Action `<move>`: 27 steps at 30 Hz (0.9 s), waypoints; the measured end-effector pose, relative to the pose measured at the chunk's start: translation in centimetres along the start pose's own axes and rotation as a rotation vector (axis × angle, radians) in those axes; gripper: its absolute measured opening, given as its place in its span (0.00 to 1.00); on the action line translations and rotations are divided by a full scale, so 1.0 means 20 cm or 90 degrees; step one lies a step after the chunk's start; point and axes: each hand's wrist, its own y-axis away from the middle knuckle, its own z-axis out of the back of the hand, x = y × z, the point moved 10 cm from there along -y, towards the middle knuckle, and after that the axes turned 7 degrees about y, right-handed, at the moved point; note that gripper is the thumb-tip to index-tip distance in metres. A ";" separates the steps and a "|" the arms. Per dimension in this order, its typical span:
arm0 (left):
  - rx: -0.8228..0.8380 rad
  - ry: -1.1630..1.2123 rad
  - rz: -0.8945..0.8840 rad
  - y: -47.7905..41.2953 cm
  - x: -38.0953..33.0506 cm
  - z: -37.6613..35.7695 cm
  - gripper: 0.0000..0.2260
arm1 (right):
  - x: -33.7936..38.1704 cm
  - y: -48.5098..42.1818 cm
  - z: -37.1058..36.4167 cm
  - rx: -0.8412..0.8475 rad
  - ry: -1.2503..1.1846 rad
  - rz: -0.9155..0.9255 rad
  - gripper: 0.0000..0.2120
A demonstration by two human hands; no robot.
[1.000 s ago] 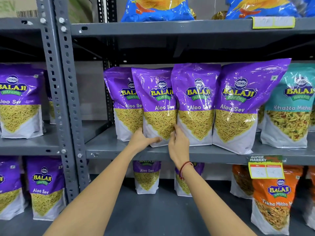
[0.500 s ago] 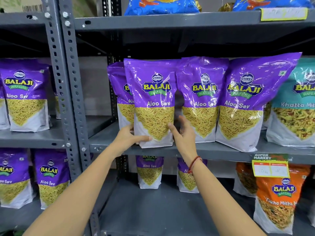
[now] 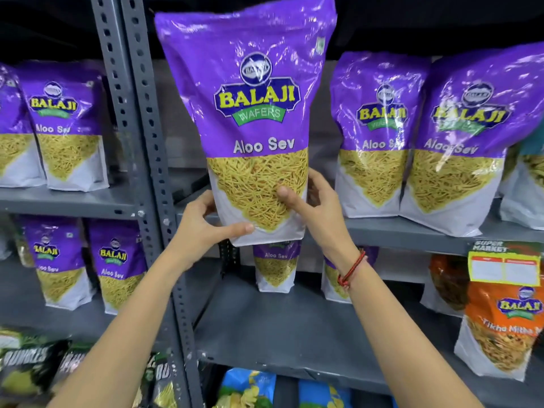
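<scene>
We hold the Aloo Sev pouch (image 3: 250, 113) in both hands, upright, label facing us, out in front of the middle shelf (image 3: 397, 231) and just right of the grey upright post (image 3: 141, 142). Left grip (image 3: 203, 228) pinches the bottom-left corner: thumb across the white base on the front, fingers behind. Right grip (image 3: 318, 207) wraps the lower right edge, thumb pressed on the yellow sev window, fingers curled round the back. The bottom edge overlaps the shelf lip in view; we can't tell if it touches. Two neighbour pouches (image 3: 374, 136) stand on that shelf to the right, apart from ours. Red thread band (image 3: 351, 267) on the right wrist. Lower shelf: small Aloo Sev packs (image 3: 275, 266), and an orange Tikha Mitha pouch (image 3: 506, 328) under a yellow price tag (image 3: 504, 266).
</scene>
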 end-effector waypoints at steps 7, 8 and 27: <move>0.022 0.003 0.051 0.31 0.19 0.02 0.28 | -0.18 0.30 -0.09 0.025 -0.004 -0.036 0.32; 0.029 -0.005 0.060 0.34 0.23 0.01 0.28 | -0.22 0.34 -0.10 0.029 -0.002 -0.045 0.32; 0.138 -0.112 0.415 0.65 1.53 -0.13 0.27 | -1.40 0.79 -0.25 0.251 0.283 -0.328 0.32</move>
